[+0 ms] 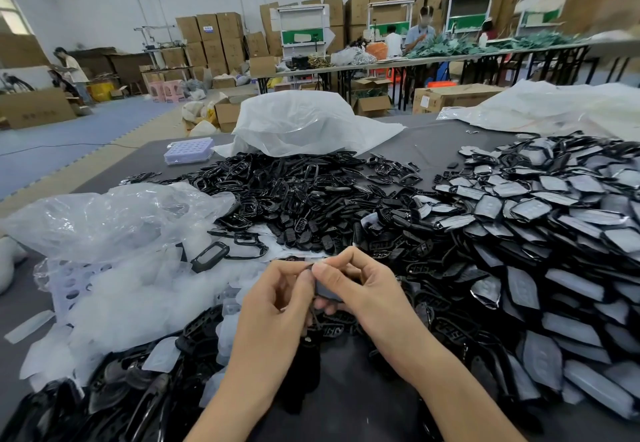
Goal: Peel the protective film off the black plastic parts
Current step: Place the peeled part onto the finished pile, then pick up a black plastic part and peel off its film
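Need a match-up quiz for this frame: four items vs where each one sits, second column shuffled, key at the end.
Items
1. held part
2. film-covered parts pile
3. bare black frames pile
4. lilac tray

Places
A. far left corner of the table
B. right side of the table
C. pinched between the left hand and the right hand
D. middle of the table

Pairs: 1-C, 2-B, 3-D, 4-A
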Motion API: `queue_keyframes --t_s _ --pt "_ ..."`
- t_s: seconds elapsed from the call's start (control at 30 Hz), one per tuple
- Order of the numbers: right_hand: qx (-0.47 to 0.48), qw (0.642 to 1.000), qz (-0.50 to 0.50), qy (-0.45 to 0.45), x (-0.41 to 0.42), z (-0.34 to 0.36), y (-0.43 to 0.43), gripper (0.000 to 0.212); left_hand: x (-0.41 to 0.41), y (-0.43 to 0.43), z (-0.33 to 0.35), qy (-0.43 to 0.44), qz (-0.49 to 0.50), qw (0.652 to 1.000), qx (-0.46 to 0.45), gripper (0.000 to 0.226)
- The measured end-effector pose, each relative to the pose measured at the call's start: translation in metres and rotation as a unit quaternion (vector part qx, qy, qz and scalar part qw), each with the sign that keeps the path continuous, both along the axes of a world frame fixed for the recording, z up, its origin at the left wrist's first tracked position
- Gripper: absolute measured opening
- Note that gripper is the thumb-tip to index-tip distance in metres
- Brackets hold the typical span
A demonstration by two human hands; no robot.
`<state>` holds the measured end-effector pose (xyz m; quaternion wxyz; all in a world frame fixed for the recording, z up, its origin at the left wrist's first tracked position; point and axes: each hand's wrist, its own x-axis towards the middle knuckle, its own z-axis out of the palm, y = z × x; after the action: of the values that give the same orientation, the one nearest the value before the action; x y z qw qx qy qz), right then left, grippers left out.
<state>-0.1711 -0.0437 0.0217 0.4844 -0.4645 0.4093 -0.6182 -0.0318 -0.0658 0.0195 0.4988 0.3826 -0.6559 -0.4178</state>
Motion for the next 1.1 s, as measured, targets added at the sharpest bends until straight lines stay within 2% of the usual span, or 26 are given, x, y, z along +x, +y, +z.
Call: queue_keyframes --t_s 0.13,0.37,0.47,0.53,0.6,0.7,0.77,0.83,0.97,1.1 --pt "-0.008 0.999 -0.014 0.046 0.001 0.000 0.001 0.018 0.004 -0.006 -0.003 0.003 0.029 1.000 -0.001 0.026" --pt "0.023 0.993 0.001 0.118 -0.013 -0.006 0.022 0.029 -0.001 -0.001 -0.008 -0.015 -0.009 1.000 -0.023 0.029" --pt "0.033 0.990 -0.064 0.118 -0.036 0.007 0.024 0.029 -0.006 0.003 -0.011 -0.026 -0.036 0.998 -0.047 0.025" --pt "0.010 0.985 -0.157 0.066 -0.068 0.027 0.022 0.029 -0.005 0.003 -0.016 -0.097 -0.041 0.990 -0.092 0.025" --pt "-0.020 0.965 -0.261 -0.002 -0.108 0.049 0.021 0.033 -0.003 0.003 -0.020 -0.201 -0.046 0.966 -0.153 0.028" --pt "-0.020 0.928 -0.366 -0.061 -0.149 0.064 0.020 0.073 0.000 0.003 -0.028 -0.385 -0.009 0.879 -0.281 0.048" --pt "0.001 0.918 -0.393 -0.053 -0.157 0.058 0.020 0.078 -0.001 0.003 -0.031 -0.460 0.018 0.835 -0.302 0.057" --pt "0.012 0.923 -0.385 -0.010 -0.149 0.045 0.020 0.070 -0.003 -0.002 -0.031 -0.499 0.032 0.814 -0.297 0.054" --pt "0.025 0.941 -0.305 0.144 -0.106 0.014 0.006 0.048 -0.007 -0.013 -0.031 -0.487 0.049 0.812 -0.318 0.030" --pt "0.019 0.906 -0.249 0.342 -0.063 -0.002 -0.013 0.031 -0.006 -0.015 -0.027 -0.473 0.059 0.817 -0.324 0.012"
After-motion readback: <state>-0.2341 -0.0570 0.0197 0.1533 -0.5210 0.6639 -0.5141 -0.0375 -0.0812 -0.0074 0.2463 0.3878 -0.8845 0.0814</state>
